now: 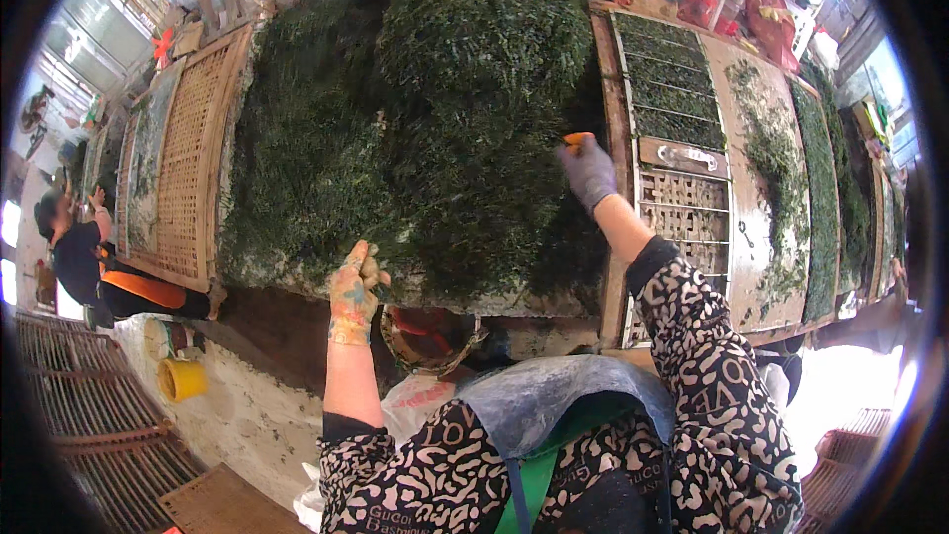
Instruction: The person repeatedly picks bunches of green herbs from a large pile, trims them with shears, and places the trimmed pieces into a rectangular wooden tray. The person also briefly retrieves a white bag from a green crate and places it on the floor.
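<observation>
Dark green leafy strands, looking like seaweed [484, 69], are piled over the table before me, higher toward the far side. At the near edge of the pile is my left hand [354, 295], in a pale glove stained orange and green. Its fingers are curled, and I cannot make out what they hold. Over the pile's right side reaches my right hand [590, 176], in a grey-purple glove, fingers drawn together. A small orange piece [576, 140] shows at its fingertips; whether it is held or worn is unclear.
Right of the pile is a wooden frame with metal bars [682, 203], partly filled with green strands. A woven lattice panel [188, 138] borders its left. Another person [84, 257] is at the far left. A yellow bucket [182, 380] and a round basin [430, 336] are below table level.
</observation>
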`<move>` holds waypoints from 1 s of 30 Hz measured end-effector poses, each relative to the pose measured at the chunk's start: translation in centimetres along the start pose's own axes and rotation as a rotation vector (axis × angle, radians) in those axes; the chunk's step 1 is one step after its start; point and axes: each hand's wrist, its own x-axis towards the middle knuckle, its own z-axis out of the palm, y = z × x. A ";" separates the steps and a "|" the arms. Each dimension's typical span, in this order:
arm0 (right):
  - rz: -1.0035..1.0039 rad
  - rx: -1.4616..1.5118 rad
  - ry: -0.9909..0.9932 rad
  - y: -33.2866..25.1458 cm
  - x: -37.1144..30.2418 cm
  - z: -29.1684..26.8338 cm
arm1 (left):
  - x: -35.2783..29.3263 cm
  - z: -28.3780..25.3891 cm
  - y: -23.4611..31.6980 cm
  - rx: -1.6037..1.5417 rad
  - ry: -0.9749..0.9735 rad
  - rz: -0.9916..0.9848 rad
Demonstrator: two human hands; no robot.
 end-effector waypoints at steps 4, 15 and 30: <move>-0.040 -0.358 -0.498 -2.7 -6.6 0.5 | -3.8 6.0 -3.1 0.081 -0.223 -0.206; 0.408 1.700 -0.369 10.1 -9.7 -18.5 | -14.2 28.0 -13.6 0.583 -1.049 -0.510; 0.432 0.068 0.453 23.6 -2.5 -32.5 | -2.0 45.0 -18.4 1.029 -0.452 0.001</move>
